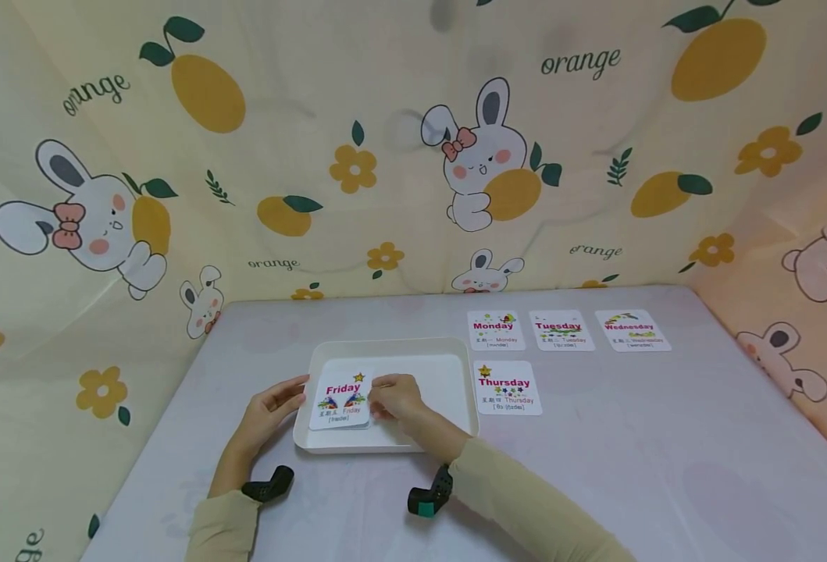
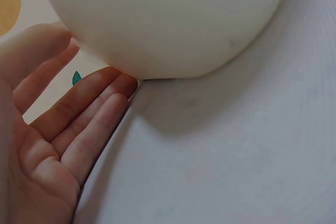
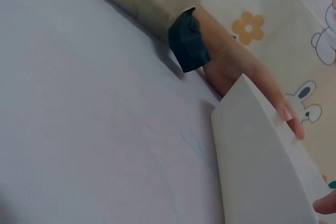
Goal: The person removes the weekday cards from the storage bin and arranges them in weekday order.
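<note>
A white Friday card (image 1: 337, 400) lies at the left side of a shallow white tray (image 1: 441, 371), with another card edge showing just below it. My right hand (image 1: 401, 400) reaches over the tray's front rim and pinches the Friday card at its right edge. In the right wrist view only a bit of that hand's fingertips (image 3: 326, 203) shows, at the lower right. My left hand (image 1: 262, 417) rests against the tray's left side; in the left wrist view its fairly straight fingers (image 2: 97, 135) touch the tray's edge from outside.
Right of the tray, Monday (image 1: 496, 332), Tuesday (image 1: 562, 332) and Wednesday (image 1: 632, 332) cards lie in a back row. A Thursday card (image 1: 507, 389) sits below Monday, close to the tray's right rim. Printed cloth walls (image 1: 357, 94) enclose the table's back and sides.
</note>
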Demonstrator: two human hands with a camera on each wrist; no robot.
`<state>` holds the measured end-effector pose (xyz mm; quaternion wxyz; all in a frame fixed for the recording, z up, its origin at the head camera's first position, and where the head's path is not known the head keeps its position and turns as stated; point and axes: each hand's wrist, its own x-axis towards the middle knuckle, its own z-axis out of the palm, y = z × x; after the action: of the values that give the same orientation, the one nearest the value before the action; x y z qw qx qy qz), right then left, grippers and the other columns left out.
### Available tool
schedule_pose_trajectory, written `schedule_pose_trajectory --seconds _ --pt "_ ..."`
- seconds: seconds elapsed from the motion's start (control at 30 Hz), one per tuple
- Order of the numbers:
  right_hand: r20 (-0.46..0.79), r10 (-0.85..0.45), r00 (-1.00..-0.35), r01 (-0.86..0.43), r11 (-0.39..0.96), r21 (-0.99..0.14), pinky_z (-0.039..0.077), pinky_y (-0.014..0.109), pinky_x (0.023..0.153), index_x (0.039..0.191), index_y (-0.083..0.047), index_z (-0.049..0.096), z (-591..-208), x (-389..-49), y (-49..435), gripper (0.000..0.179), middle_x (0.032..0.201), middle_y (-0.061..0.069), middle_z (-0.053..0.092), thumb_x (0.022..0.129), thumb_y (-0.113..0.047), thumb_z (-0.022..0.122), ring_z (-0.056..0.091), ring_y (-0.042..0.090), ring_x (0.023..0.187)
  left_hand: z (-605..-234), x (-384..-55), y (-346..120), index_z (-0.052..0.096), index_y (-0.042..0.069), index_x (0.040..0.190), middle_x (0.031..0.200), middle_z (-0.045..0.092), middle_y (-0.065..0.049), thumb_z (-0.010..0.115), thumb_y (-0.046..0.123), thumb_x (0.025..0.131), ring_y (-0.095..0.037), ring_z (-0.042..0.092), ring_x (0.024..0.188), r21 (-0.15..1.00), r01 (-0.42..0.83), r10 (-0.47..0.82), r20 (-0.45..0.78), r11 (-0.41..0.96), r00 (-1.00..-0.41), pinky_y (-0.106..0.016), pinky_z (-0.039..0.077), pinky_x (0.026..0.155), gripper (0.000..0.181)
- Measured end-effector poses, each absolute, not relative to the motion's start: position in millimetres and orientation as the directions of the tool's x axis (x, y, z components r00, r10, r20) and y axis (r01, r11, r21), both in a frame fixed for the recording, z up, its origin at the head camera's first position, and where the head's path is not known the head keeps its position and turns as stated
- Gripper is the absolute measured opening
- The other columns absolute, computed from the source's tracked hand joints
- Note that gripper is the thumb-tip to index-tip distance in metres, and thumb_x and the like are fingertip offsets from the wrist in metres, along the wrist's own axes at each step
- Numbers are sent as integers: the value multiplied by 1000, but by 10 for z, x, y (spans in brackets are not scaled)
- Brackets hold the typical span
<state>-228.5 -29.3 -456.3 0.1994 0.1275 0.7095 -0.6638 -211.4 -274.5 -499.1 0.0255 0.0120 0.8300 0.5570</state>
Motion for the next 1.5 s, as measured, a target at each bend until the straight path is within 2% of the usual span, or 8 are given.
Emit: schedule_pose_trajectory --seconds 0.27,0.47,0.7,0.9,1.23,1.5 --pt "-419 -68 -906 411 104 -906 44 14 44 108 -1 65 -4599 -2289 -331 31 73 6 69 78 -1 71 51 5 46 -4983 -2112 -2746 55 5 134 137 57 -21 63 26 94 19 55 98 921 5 46 -15 389 -999 -5 44 88 46" --pt "-428 -73 -901 420 109 -901 48 13 48 104 0 67 -4618 -2287 -341 25 76 7 70 80 -3 70 56 6 52 -4973 -2101 -2744 54 5 135 136 57 -22 62 25 94 17 55 99 930 4 62 -21 367 -998 -5 44 88 47" --pt "-437 -78 -896 429 103 -897 51 13 52 106 0 67 -4607 -2280 -341 23 89 12 73 84 -5 69 59 6 59 -4989 -2109 -2744 55 7 135 137 57 -20 63 25 93 17 56 98 934 -11 55 -33 357 -998 -5 44 88 47" --pt "-446 -98 -890 438 93 -894 52 14 54 107 0 67 -4600 -2279 -330 23 89 11 72 85 -4 68 60 6 61 -4995 -2109 -2744 55 7 135 137 57 -19 64 27 93 18 55 98 926 -18 45 -38 377 -998 -5 44 88 47" --pt "-430 -128 -894 421 90 -902 53 15 56 110 2 67 -4581 -2265 -251 25 100 16 73 86 -5 67 61 7 66 -4971 -2109 -2749 55 9 136 138 58 -17 63 32 93 19 54 99 914 -36 33 -53 405 -998 -20 49 100 49" --pt "-411 -146 -900 401 91 -911 51 14 56 112 3 66 -4553 -2267 -163 27 96 14 73 86 -7 67 61 6 65 -4979 -2119 -2755 55 6 135 138 57 -20 63 30 93 18 55 98 922 -23 38 -41 387 -998 -8 47 91 49"
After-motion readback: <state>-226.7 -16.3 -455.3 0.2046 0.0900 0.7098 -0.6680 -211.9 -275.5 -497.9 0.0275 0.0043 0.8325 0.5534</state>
